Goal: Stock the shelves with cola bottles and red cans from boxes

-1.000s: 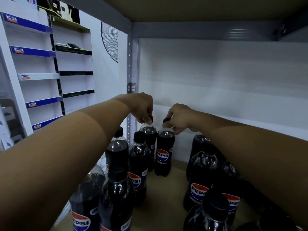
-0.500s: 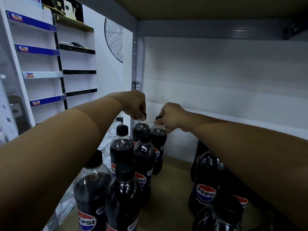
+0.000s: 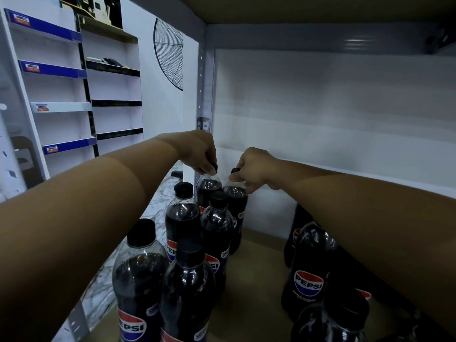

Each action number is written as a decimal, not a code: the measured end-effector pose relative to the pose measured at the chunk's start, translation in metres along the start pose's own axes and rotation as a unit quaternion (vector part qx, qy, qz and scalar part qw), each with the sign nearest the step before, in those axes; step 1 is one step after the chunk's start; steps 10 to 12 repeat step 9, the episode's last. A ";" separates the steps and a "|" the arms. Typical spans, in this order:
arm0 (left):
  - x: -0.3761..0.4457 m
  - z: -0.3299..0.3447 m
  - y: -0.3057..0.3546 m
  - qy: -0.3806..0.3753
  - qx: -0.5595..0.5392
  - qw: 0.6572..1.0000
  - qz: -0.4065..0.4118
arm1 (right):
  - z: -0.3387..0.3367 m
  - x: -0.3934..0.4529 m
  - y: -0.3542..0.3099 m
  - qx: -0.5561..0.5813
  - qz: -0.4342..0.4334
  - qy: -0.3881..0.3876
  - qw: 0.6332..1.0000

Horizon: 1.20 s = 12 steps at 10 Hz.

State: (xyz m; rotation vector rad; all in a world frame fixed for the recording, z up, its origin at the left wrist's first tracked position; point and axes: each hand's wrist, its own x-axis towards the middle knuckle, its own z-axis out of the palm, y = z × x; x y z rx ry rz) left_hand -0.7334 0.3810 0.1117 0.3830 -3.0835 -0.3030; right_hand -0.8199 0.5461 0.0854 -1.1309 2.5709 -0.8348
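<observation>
Bottles [image 3: 183, 218]: glossy clear plastic, matt black caps. Shelf board [image 3: 259, 280]: matt brown wood. Upright post [image 3: 206, 82]: smooth grey metal.

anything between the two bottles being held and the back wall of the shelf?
Nothing visible. The left hand and right hand each pinch a cola bottle by its cap, left bottle, right bottle, at the rear of the left cluster. Behind them shows only bare shelf board up to the back wall.
</observation>
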 end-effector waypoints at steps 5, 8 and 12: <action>-0.038 -0.001 0.016 0.101 0.072 0.992 0.007 | -0.016 -0.049 -0.007 -0.077 -0.057 0.046 0.994; -0.180 -0.021 0.068 0.268 -0.162 0.943 0.114 | -0.062 -0.191 -0.008 0.107 -0.142 0.204 0.963; -0.252 -0.022 0.094 0.333 -0.248 0.892 0.180 | -0.077 -0.276 -0.016 0.100 -0.197 0.263 0.939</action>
